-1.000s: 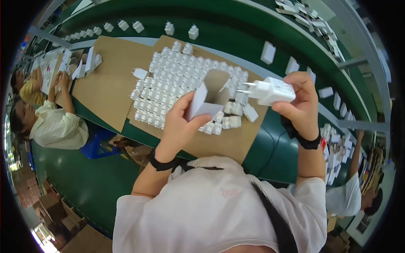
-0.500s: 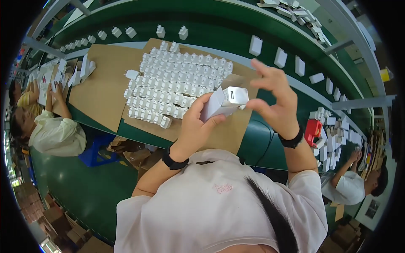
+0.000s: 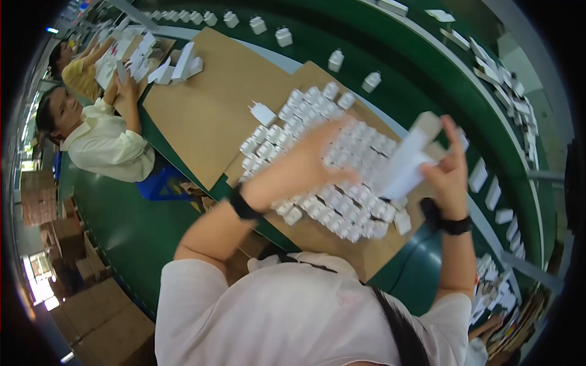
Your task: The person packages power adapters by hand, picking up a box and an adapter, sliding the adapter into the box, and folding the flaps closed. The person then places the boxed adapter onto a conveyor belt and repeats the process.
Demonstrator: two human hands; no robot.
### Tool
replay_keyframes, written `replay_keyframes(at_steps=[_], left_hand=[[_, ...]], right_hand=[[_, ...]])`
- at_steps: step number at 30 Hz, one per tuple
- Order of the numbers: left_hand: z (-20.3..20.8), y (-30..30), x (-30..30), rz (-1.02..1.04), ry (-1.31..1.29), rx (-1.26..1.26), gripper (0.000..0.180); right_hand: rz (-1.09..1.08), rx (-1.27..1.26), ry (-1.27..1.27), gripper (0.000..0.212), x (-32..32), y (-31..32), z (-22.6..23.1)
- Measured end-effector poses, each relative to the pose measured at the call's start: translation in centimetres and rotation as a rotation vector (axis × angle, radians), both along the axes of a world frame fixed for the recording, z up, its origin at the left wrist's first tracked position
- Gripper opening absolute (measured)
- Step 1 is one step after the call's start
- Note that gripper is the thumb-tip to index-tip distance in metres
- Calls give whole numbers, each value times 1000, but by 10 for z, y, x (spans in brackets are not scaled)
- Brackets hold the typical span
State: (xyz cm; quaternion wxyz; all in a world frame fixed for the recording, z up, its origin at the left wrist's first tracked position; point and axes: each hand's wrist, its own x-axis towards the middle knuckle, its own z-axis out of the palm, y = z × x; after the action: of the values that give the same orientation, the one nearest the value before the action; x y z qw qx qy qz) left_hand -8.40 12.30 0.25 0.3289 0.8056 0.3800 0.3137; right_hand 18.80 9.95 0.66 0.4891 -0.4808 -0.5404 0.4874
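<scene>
My right hand (image 3: 449, 182) pinches a white folding carton (image 3: 403, 160), likely light, crushable, best gripped by its sides; my left hand (image 3: 317, 157) spreads empty.

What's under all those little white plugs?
A brown cardboard sheet shows around the white plugs, on a green table. What lies right beneath the packed rows is covered, and the left hand hides some plugs too.
</scene>
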Motion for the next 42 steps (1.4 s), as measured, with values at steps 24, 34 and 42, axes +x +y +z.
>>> replay_keyframes(at_steps=[24,34,42], left_hand=[[-58,123,-203,579,-779,-872,35],[-1,-65,1,319,-262,-480,53],[7,-121,43,43,-11,161,49]], right_hand=[[200,110,-863,53,59,203,-181],[191,-92,75,48,0,-30,42],[66,450,-750,29,-4,-125,69]])
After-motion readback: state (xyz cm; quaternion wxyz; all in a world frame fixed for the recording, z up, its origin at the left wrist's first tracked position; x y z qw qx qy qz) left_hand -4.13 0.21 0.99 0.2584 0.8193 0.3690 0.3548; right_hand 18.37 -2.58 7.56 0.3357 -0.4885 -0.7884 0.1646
